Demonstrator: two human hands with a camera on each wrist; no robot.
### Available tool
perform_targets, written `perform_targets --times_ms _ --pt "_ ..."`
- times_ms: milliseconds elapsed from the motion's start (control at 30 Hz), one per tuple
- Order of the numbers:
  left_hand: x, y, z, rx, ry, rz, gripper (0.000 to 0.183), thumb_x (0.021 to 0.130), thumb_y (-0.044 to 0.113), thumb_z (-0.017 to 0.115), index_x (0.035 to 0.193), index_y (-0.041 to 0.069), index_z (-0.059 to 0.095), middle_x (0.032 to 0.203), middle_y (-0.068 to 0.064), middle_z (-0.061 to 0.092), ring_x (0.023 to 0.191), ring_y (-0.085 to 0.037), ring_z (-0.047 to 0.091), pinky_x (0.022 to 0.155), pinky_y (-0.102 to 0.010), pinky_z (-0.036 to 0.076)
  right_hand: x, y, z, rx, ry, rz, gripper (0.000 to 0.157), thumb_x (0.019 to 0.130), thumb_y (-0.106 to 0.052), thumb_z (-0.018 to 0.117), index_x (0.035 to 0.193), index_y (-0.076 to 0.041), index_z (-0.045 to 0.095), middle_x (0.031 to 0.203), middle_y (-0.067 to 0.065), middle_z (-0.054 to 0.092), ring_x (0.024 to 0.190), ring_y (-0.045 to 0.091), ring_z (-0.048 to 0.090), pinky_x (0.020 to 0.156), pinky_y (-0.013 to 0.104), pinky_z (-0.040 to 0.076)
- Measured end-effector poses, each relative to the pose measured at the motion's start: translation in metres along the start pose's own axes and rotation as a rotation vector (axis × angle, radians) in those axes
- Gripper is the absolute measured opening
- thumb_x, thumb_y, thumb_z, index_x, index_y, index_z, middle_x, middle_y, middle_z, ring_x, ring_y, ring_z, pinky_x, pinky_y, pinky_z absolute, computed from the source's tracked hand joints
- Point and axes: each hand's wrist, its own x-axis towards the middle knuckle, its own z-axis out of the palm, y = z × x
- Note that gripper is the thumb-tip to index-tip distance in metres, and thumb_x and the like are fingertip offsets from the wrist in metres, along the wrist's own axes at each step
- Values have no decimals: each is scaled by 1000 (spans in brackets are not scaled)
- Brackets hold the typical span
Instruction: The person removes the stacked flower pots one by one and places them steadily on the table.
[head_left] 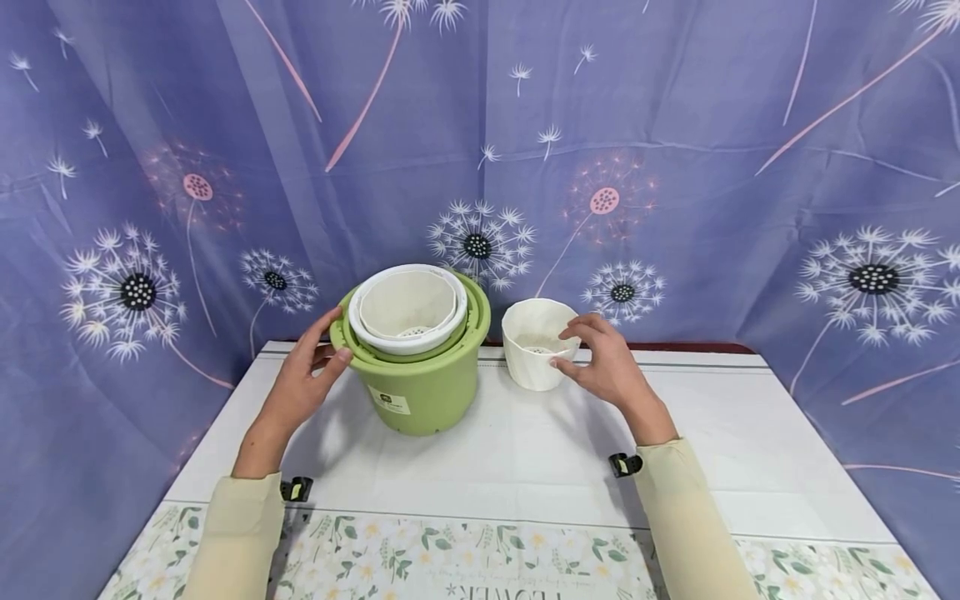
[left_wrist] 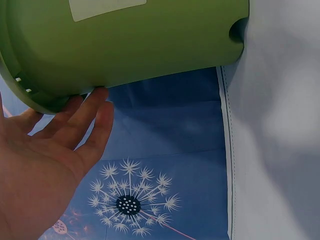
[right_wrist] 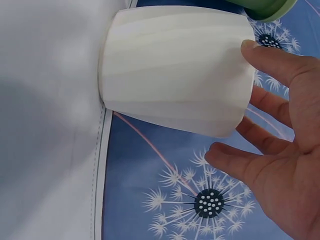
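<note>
A large green flower pot (head_left: 427,400) with a pale label stands at the back of the table. Nested inside it are a green inner rim (head_left: 420,357), a round white pot (head_left: 407,343) and a cream pot (head_left: 397,296) with a perforated base. My left hand (head_left: 303,383) rests against the green pot's left side, fingers extended and touching it just under the rim. To the right stands a white flower pot (head_left: 528,367) with slanting facets. My right hand (head_left: 603,367) holds its rim, thumb (right_wrist: 257,52) outside and a finger reaching over the edge.
The table (head_left: 465,467) has a white cover with a floral strip (head_left: 360,550) along its front. Purple dandelion-print curtains (head_left: 690,125) close off the back and both sides. A black band device sits at each sleeve cuff (head_left: 247,492).
</note>
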Motion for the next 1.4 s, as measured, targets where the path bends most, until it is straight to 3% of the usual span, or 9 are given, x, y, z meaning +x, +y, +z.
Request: perform_targets --times_ms 333,633,967,1400 --pt "1 -2 0 15 0 -2 67 112 25 59 171 26 26 163 -18 40 127 -36 59 95 -12 43 2 -6 -7 -5 42 -42 40 81 -13 94 114 1 76 127 22 64 113 40 62 92 55 53" --pt "0 -4 -1 48 4 -4 67 112 28 58 171 25 26 163 -17 41 127 -36 60 99 -24 48 2 -13 -13 -6 75 -81 38 82 -13 93 114 0 75 128 22 64 117 40 61 94 56 52" --pt "1 -3 -1 35 2 -5 67 112 28 58 171 27 26 164 -17 39 128 -37 59 96 -14 45 3 -20 -17 0 87 -102 38 83 -13 92 115 0 75 129 22 64 118 40 61 95 56 52" --pt "0 -3 -2 23 0 -5 67 112 28 58 171 28 25 162 -17 40 128 -37 59 96 -13 44 4 -29 -21 8 117 -143 38 82 -11 93 115 -1 76 125 17 67 114 37 63 94 54 53"
